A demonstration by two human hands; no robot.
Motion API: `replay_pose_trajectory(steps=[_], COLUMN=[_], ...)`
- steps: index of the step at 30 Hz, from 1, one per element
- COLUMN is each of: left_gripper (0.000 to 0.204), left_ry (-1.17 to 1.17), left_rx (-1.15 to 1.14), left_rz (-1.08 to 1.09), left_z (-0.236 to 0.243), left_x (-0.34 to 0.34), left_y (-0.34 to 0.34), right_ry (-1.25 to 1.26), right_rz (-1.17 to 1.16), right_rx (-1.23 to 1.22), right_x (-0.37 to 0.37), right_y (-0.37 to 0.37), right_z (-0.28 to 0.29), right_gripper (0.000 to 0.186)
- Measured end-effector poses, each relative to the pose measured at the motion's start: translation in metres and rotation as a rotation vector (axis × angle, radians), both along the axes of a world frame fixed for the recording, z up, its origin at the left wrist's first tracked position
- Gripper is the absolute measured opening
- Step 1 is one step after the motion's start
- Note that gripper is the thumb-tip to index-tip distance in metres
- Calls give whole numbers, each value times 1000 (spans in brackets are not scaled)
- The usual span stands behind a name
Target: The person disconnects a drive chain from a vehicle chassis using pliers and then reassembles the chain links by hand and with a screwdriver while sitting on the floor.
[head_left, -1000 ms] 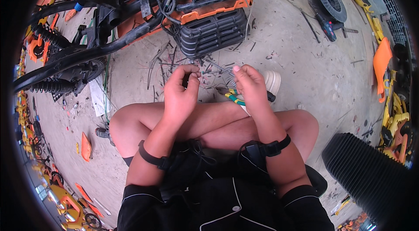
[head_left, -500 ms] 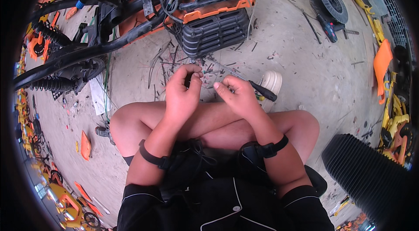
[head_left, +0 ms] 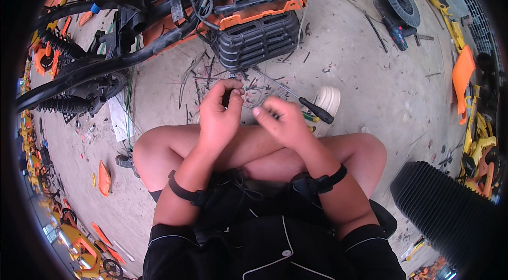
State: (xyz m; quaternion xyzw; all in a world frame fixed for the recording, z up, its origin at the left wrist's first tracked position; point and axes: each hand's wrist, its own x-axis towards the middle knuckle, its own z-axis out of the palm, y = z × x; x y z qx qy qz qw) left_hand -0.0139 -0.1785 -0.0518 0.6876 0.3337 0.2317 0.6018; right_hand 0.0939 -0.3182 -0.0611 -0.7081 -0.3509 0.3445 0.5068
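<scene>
My left hand (head_left: pixel 221 111) is raised over my crossed legs, thumb and fingertips pressed together in a pinch. Whatever sits between them is too small to make out. My right hand (head_left: pixel 288 121), slightly blurred, is curled close beside it, thumb toward the left fingertips. A small dark bit shows under its fingers, but its kind is unclear. Just past the right hand lies a screwdriver (head_left: pixel 316 110) with a black handle and long metal shaft. A green and yellow tool handle (head_left: pixel 311 117) is partly hidden by that hand. Scraps of wire (head_left: pixel 251 83) litter the floor beyond my fingers.
Ahead stands a black vehicle frame (head_left: pixel 127 59) with hanging cables, a black slatted cover (head_left: pixel 259 42) and orange trim (head_left: pixel 259 14). A cordless drill (head_left: pixel 398 38) lies beside a wheel (head_left: pixel 399 7) at far right. A ribbed black object (head_left: pixel 442 211) stands at lower right.
My right hand has shifted slightly left toward the left hand, its fingers curling differently, uncovering more of the screwdriver. The left hand stays nearly in place.
</scene>
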Motion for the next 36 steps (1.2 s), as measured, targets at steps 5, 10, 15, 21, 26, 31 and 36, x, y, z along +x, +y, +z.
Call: replay_pose_trajectory(steps=[5,10,15,21,26,31,36], left_gripper=[12,11,11,11,11,11,11], left_ry=[10,11,21,-4,7,21,45], left_rx=[3,37,47,32,14,14,19], left_rz=[5,13,2,3,4,-12,-17], left_z=[0,1,1,0,2,3,5], left_x=[-2,0,1,0,1,0,2], left_y=[0,-1,-1,-2,-2,-2,-3], right_ry=[520,413,-237,731,481,151,-257], right_rz=[346,-22,170,430,49,18,2], right_rx=[47,133,205,-12,-53,34,175], right_x=[-4,-1,-3,-7,-4,-5,-5], right_y=[-3,-3,2,-6,0,-1,1], right_z=[6,11,-2,13,12,12,-1], right_gripper=[29,30,23,27,24,22,22])
